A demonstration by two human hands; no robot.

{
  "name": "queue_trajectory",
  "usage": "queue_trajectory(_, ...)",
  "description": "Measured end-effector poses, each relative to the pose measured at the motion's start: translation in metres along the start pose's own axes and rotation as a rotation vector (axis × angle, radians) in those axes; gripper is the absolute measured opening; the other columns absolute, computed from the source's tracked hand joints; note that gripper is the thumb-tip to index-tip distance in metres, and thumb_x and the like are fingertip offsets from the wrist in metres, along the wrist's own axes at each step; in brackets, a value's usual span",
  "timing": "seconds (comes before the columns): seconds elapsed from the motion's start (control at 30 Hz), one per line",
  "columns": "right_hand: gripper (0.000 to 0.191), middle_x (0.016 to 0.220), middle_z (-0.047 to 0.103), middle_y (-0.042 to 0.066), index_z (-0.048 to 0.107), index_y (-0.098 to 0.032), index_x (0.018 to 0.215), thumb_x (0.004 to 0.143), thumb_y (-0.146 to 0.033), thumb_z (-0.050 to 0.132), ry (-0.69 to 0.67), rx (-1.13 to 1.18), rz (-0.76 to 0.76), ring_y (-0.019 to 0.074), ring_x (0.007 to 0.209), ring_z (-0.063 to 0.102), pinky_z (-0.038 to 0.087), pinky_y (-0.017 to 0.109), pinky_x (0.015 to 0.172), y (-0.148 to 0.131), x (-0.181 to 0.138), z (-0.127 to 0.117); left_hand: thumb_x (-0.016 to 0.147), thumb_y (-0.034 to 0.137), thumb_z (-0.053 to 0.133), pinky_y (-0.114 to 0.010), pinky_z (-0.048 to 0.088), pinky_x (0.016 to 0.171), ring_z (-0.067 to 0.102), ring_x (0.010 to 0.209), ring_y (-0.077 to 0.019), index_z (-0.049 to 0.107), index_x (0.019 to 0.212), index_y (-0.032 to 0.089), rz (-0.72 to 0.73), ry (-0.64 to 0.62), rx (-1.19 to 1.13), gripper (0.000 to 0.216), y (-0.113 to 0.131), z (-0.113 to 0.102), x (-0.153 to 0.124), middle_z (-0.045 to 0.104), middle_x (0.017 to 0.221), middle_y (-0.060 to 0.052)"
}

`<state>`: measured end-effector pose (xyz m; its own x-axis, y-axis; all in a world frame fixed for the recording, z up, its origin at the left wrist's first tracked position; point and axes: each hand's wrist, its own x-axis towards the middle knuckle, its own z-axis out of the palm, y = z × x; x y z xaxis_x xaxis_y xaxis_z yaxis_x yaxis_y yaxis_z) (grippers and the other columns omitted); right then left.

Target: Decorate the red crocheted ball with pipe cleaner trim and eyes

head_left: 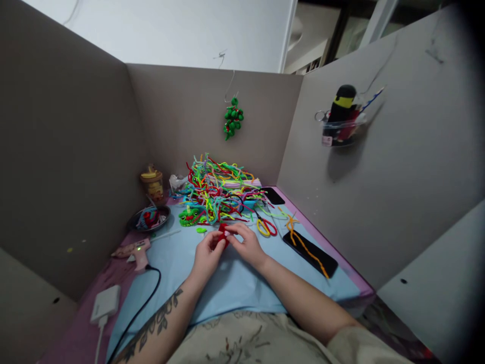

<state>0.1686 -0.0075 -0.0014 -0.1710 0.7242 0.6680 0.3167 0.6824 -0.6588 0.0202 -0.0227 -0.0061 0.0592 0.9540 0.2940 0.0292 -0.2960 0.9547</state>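
Observation:
My left hand [210, 248] and my right hand [245, 244] meet over the middle of the blue cloth, both closed on a small red fuzzy piece [223, 237]. Its exact kind is hard to make out, since my fingers cover part of it. Just beyond my hands lies a green fuzzy figure [189, 216] with eyes, and a small bright green piece [201, 230] lies near it. A large tangle of colourful pipe cleaners [220, 187] is heaped behind. Scissors [267, 226] with red and yellow handles rest to the right of my right hand.
At left are a pink glue gun [140, 253], a dark bowl [166, 217], a cup [152, 183] and a white power adapter [106, 303]. A black phone [310, 254] with orange pipe cleaners lies at right; another phone [274, 195] lies behind. Grey partitions [212, 111] enclose the table.

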Motion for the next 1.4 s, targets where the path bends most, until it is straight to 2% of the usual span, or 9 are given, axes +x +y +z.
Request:
queue_trajectory(0.2, 0.008, 0.082, 0.063, 0.003, 0.061, -0.019, 0.087, 0.079, -0.022, 0.059, 0.05, -0.045, 0.029, 0.0164, 0.077, 0.058, 0.047, 0.03, 0.073, 0.006, -0.003, 0.005, 0.075, 0.032, 0.058, -0.028, 0.049, 0.07, 0.061, 0.077, -0.0163, 0.06, 0.089, 0.016, -0.003, 0.0, 0.076, 0.021, -0.001, -0.001, 0.001, 0.065, 0.086, -0.005)
queue_trajectory(0.3, 0.006, 0.081, 0.062, 0.003, 0.062, -0.02, 0.085, 0.081, -0.019, 0.057, 0.017, -0.053, 0.001, 0.0169, 0.079, 0.057, 0.046, 0.03, 0.074, 0.006, -0.003, 0.004, 0.076, 0.03, 0.058, -0.027, 0.049, 0.067, 0.059, 0.073, -0.0151, 0.057, 0.085, 0.016, 0.034, 0.034, 0.148, 0.016, -0.005, -0.002, 0.002, 0.062, 0.082, -0.003)
queue_trajectory(0.4, 0.007, 0.084, 0.061, 0.004, 0.062, -0.02, 0.085, 0.083, -0.019, 0.055, -0.028, -0.06, -0.019, 0.0176, 0.083, 0.056, 0.046, 0.031, 0.076, 0.006, -0.003, 0.005, 0.078, 0.029, 0.056, -0.026, 0.048, 0.067, 0.058, 0.072, -0.0145, 0.057, 0.088, 0.017, 0.091, 0.055, 0.21, 0.016, -0.007, -0.003, 0.003, 0.061, 0.08, -0.002)
queue_trajectory(0.6, 0.011, 0.088, 0.061, 0.005, 0.061, -0.021, 0.092, 0.087, -0.022, 0.051, -0.062, -0.073, -0.033, 0.0182, 0.088, 0.056, 0.045, 0.033, 0.08, 0.005, -0.004, 0.005, 0.084, 0.029, 0.05, -0.028, 0.048, 0.072, 0.058, 0.083, -0.0167, 0.062, 0.088, 0.018, 0.209, 0.033, 0.382, 0.017, -0.007, -0.006, 0.003, 0.062, 0.088, -0.005)
queue_trajectory(0.8, 0.015, 0.091, 0.062, 0.006, 0.058, -0.02, 0.098, 0.088, -0.019, 0.048, -0.071, -0.146, -0.124, 0.0189, 0.088, 0.055, 0.044, 0.034, 0.08, 0.006, -0.006, 0.004, 0.085, 0.029, 0.05, -0.027, 0.048, 0.067, 0.057, 0.08, -0.0164, 0.063, 0.087, 0.019, 0.268, 0.021, 0.474, 0.017, -0.009, -0.007, 0.002, 0.062, 0.086, -0.005)
queue_trajectory(1.03, 0.015, 0.089, 0.061, 0.006, 0.055, -0.02, 0.097, 0.086, -0.016, 0.047, -0.102, -0.224, -0.163, 0.0197, 0.085, 0.053, 0.045, 0.034, 0.078, 0.007, -0.008, 0.003, 0.085, 0.027, 0.049, -0.025, 0.047, 0.066, 0.057, 0.077, -0.0149, 0.063, 0.088, 0.019, 0.314, 0.024, 0.52, 0.016, -0.005, -0.006, 0.001, 0.062, 0.084, -0.003)
queue_trajectory(1.4, 0.016, 0.089, 0.059, 0.007, 0.05, -0.019, 0.102, 0.086, -0.02, 0.048, -0.092, -0.222, -0.159, 0.0193, 0.084, 0.053, 0.046, 0.035, 0.077, 0.007, -0.008, 0.003, 0.086, 0.024, 0.048, -0.027, 0.047, 0.07, 0.057, 0.08, -0.0161, 0.062, 0.087, 0.019, 0.306, 0.008, 0.514, 0.015, -0.005, -0.005, 0.002, 0.062, 0.085, -0.004)
